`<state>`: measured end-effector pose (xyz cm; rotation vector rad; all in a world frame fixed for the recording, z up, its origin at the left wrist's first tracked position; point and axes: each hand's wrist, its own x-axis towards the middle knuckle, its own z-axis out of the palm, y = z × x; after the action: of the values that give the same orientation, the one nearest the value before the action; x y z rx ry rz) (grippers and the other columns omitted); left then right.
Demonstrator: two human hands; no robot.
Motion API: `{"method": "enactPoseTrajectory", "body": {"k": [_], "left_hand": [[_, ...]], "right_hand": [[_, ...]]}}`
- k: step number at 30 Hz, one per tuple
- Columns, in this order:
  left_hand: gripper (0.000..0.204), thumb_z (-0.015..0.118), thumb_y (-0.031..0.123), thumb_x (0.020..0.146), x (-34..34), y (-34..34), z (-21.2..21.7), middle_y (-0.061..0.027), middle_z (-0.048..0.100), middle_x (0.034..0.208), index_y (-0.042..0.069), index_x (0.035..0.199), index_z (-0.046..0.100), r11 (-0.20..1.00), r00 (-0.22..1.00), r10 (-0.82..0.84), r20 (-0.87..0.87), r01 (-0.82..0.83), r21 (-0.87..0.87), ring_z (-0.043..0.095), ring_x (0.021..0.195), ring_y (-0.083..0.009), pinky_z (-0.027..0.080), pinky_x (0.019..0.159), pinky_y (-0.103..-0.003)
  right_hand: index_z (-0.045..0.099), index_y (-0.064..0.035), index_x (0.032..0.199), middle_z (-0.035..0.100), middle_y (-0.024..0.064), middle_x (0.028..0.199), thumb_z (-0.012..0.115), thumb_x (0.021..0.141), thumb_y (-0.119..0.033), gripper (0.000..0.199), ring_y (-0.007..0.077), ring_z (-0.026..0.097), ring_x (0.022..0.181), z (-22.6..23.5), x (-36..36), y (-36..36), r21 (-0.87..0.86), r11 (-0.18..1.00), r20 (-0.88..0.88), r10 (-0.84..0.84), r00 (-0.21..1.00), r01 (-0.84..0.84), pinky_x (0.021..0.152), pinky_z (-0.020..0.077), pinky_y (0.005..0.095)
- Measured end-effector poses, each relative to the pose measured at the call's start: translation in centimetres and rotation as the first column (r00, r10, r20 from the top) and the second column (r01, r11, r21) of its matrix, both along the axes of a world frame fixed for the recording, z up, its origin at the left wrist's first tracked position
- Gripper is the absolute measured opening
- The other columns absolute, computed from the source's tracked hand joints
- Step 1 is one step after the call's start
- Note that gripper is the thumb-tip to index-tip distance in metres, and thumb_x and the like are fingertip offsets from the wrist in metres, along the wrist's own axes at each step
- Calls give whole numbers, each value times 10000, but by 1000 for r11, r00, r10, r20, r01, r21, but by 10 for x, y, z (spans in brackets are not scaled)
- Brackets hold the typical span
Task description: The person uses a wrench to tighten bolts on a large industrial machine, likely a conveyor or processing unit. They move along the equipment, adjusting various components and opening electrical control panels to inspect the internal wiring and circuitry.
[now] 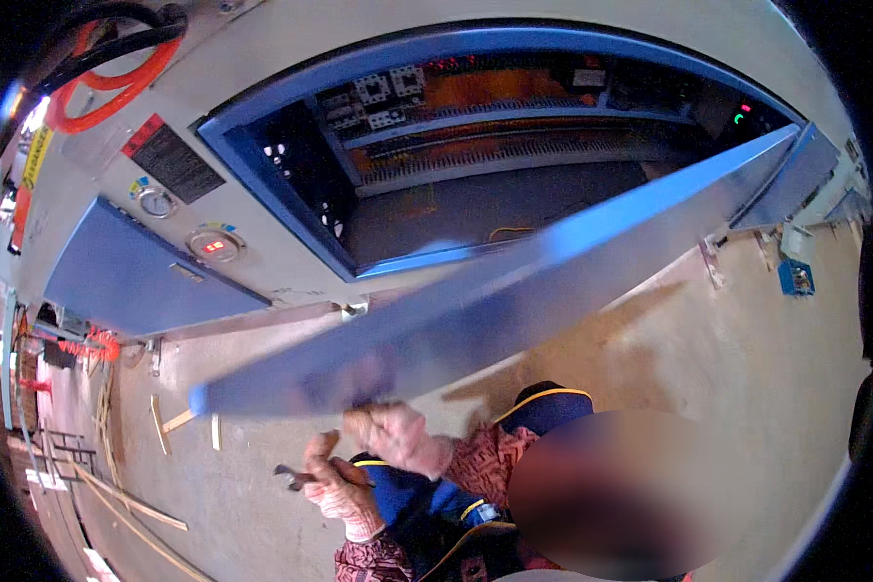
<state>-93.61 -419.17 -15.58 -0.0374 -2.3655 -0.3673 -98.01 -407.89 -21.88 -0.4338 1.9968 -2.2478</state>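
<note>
A long blue-grey cabinet door (514, 301) stands swung out in front of me, its glossy face blurred by motion. Behind it the cabinet opening (291, 209) shows rows of electrical parts and wiring. My left hand (342, 495), low in the view, is closed around a dark metal tool with a forked end (289, 476); the rest of the tool is hidden in the fingers. Against the near edge of the door is my right hand (397, 436), fingers curled and somewhat blurred. Whether it grips the door or only touches it, I cannot tell.
On the machine's left panel are a round gauge (155, 202), a dial with red digits (213, 245) and a smaller blue door (150, 272). An orange hose (116, 107) hangs at upper left. Wood strips (136, 500) lie on the floor; a blue box (797, 278) sits at right.
</note>
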Motion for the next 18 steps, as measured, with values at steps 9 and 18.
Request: {"method": "enactPoseTrajectory", "body": {"k": [9, 18], "left_hand": [[235, 576, 252, 942, 60, 47, -51, 11, 636, 678, 65, 842, 677, 260, 757, -406, 512, -441, 859, 484, 489, -44, 330, 436, -200], [179, 598, 190, 930, 78, 38, -84, -7, 583, 558, 33, 875, 664, 288, 722, -474, 503, -413, 864, 432, 375, -64, 324, 359, -228]], "right_hand": [[626, -35, 841, 612, 89, 708, 504, 943, -422, 419, 228, 614, 670, -44, -214, -13, -424, 869, 340, -109, 934, 255, 587, 471, 368], [667, -6, 856, 675, 62, 740, 445, 971, -398, 464, 218, 645, 688, -21, -317, 20, 143, 890, 107, -450, 887, 434, 633, 501, 342]]}}
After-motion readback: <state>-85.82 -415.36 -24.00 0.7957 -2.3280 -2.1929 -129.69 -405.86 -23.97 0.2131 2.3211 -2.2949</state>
